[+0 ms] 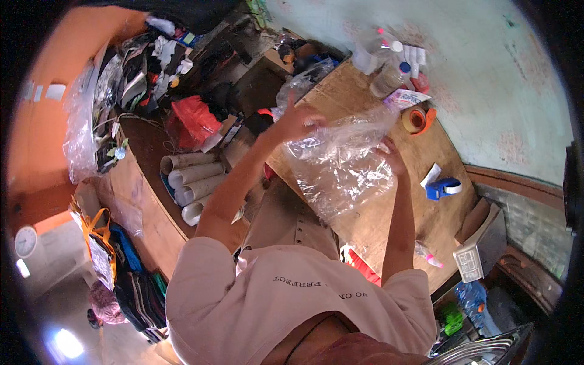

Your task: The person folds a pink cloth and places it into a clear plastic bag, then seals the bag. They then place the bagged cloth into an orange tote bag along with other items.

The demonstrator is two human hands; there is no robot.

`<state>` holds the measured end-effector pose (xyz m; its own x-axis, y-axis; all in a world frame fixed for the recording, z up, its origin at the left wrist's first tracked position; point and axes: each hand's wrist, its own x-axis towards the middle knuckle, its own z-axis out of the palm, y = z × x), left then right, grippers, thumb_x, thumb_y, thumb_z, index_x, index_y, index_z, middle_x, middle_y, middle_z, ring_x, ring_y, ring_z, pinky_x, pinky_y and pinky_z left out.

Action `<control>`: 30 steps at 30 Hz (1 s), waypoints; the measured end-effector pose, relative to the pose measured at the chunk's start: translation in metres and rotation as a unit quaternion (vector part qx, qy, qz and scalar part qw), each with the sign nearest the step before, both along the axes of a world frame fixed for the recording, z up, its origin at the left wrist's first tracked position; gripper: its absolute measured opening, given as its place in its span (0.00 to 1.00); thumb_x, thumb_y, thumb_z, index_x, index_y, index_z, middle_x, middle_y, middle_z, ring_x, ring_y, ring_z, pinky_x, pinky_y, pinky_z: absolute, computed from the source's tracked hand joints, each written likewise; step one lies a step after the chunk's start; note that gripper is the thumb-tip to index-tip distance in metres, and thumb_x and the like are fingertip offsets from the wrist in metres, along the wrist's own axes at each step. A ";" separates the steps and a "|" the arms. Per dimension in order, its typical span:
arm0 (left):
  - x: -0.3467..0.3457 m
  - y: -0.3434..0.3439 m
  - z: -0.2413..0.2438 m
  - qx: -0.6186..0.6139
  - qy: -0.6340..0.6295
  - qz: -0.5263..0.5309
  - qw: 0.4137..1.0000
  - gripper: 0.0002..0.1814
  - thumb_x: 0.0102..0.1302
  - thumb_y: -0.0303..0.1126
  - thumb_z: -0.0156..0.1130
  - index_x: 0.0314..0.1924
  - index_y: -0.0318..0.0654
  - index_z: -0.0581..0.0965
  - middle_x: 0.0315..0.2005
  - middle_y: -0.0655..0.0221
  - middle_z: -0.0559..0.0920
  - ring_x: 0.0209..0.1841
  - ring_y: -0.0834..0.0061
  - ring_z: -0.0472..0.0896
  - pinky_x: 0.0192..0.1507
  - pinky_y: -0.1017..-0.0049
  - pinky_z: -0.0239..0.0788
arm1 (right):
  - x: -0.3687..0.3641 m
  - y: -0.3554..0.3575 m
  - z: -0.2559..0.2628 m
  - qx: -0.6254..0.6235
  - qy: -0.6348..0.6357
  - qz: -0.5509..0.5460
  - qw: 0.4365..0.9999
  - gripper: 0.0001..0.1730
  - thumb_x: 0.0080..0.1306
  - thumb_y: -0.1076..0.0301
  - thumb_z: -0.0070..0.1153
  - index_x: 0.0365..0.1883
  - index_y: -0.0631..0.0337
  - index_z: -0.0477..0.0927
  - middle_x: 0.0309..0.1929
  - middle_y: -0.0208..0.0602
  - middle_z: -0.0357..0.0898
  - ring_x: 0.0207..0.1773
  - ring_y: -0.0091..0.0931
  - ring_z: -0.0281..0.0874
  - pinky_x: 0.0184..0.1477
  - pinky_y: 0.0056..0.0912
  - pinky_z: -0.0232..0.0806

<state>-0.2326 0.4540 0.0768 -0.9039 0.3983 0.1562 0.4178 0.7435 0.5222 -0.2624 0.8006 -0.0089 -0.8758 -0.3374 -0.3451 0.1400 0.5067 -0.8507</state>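
A crumpled, shiny clear plastic bag [342, 169] spreads over the near left part of a wooden table and hangs a little past its edge. My left hand [299, 122], slightly blurred, has its fingers curled at the bag's upper left corner. At the right side of the plastic, my right hand [391, 157] pinches its edge between bent fingers. Folds of the plastic catch bright light, so its opening cannot be made out. Beyond the right hand lie a roll of tape [416, 120] with an orange strip and a blue tape dispenser [440, 188].
The wooden tabletop [365, 237] bears clear plastic bottles [388, 82] near the wall and a small pink-capped bottle [429, 256]. A cardboard box [481, 242] stands at its right end. Rolled tubes [196, 180] and a red plastic bag [194, 121] lie left.
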 end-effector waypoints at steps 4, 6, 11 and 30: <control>-0.009 -0.051 0.005 0.065 0.211 0.457 0.861 0.49 0.43 0.52 0.69 0.61 0.41 0.54 0.54 0.63 0.66 0.61 0.65 0.58 0.58 0.43 0.23 | -0.017 -0.017 0.022 -0.320 -0.204 -0.028 0.925 0.06 0.59 0.66 0.53 0.33 0.57 0.73 0.32 0.23 0.72 0.41 0.20 0.68 0.47 0.24 0.59; 0.009 -0.060 -0.023 0.522 0.052 0.425 0.738 0.40 0.58 0.53 0.56 0.61 0.39 0.53 0.48 0.62 0.71 0.52 0.62 0.69 0.57 0.58 0.52 | -0.011 -0.030 0.026 -0.403 -0.238 -0.081 0.880 0.06 0.61 0.66 0.52 0.35 0.57 0.73 0.32 0.24 0.72 0.42 0.21 0.68 0.46 0.25 0.60; 0.116 -0.038 -0.089 0.557 -0.450 0.185 0.673 0.35 0.62 0.48 0.50 0.60 0.30 0.55 0.42 0.52 0.75 0.43 0.65 0.76 0.46 0.71 0.66 | 0.019 -0.042 0.017 -0.372 -0.248 -0.163 0.879 0.03 0.63 0.69 0.49 0.34 0.57 0.71 0.26 0.26 0.70 0.33 0.20 0.71 0.41 0.27 0.67; 0.187 -0.123 0.101 0.374 -0.249 0.453 0.770 0.48 0.53 0.41 0.64 0.62 0.28 0.45 0.39 0.52 0.72 0.42 0.64 0.73 0.40 0.68 0.67 | 0.115 -0.241 0.125 -0.024 -0.065 0.485 0.872 0.36 0.58 0.50 0.53 0.59 0.61 0.61 0.50 0.45 0.71 0.58 0.33 0.63 0.62 0.31 0.47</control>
<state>-0.0454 0.3308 0.1776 -0.7792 -0.4644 -0.4209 -0.4867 0.0253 0.8732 -0.1478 0.5600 0.1159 -0.1256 -0.9142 -0.3853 -0.2372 0.4047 -0.8831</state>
